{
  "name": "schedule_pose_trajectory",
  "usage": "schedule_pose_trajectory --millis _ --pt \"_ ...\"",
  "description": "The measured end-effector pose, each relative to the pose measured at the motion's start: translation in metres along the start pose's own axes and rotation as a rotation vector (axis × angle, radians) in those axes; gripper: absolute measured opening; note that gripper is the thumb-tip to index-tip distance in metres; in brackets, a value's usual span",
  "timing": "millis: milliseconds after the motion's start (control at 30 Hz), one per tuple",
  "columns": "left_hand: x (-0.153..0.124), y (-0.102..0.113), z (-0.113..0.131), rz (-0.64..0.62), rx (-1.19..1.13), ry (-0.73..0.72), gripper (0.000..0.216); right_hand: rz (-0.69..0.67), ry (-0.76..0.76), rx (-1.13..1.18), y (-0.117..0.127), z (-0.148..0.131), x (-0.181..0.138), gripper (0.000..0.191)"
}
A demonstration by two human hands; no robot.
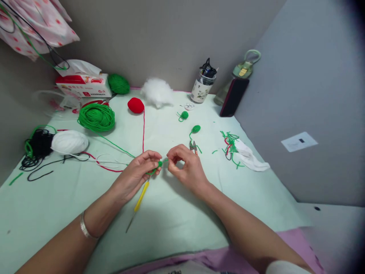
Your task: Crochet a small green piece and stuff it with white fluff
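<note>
Between its thumb and fingers, my left hand (142, 169) pinches a small green crochet piece (160, 163). A yellow-handled crochet hook (142, 196) hangs or lies just below that hand, its shaft end pointing toward me; whether the fingers touch it I cannot tell. My right hand (185, 165) is closed in a pinch on a short green yarn end that leads from the piece. Green yarn (116, 144) runs from the left hand back to a large green yarn skein (97, 117). Small scissors (193, 147) lie just beyond my right hand.
At left are a white yarn ball (70, 142), black yarn (40, 146) and a tissue box (94, 85). Behind sit a red ball (136, 105), white stuffing (157, 92) and a pen jar (202, 87). A phone (234, 97) leans by a bottle; yarn scraps (232, 142) lie right.
</note>
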State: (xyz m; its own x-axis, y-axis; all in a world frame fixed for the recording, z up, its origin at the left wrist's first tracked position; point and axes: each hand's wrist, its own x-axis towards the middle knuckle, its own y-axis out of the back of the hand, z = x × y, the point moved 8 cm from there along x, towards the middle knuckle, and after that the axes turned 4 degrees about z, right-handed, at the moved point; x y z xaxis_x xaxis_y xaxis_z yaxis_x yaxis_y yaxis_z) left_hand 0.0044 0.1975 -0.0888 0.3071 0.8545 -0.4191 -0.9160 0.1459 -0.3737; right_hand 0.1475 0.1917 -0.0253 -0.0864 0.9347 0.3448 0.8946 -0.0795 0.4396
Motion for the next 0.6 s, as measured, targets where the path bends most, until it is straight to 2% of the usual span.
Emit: schedule_pose_trajectory --millis 167,367,467,600 --pt "0.002 0.0 -0.002 -0.018 -0.011 -0.003 0.013 -0.046 -0.037 -0.003 -0.003 0.003 -0.001 0.014" --pt "0.0 0.002 0.001 -0.006 -0.005 -0.011 0.017 -0.03 -0.078 0.044 0.0 0.004 0.0 0.011" --pt "-0.002 0.002 0.005 0.014 -0.017 -0.051 0.015 -0.037 -0.188 0.142 -0.001 0.011 0.001 0.007" --pt "-0.002 0.001 0.005 0.015 0.015 -0.077 0.013 -0.057 -0.407 0.337 -0.004 0.025 0.001 0.004"
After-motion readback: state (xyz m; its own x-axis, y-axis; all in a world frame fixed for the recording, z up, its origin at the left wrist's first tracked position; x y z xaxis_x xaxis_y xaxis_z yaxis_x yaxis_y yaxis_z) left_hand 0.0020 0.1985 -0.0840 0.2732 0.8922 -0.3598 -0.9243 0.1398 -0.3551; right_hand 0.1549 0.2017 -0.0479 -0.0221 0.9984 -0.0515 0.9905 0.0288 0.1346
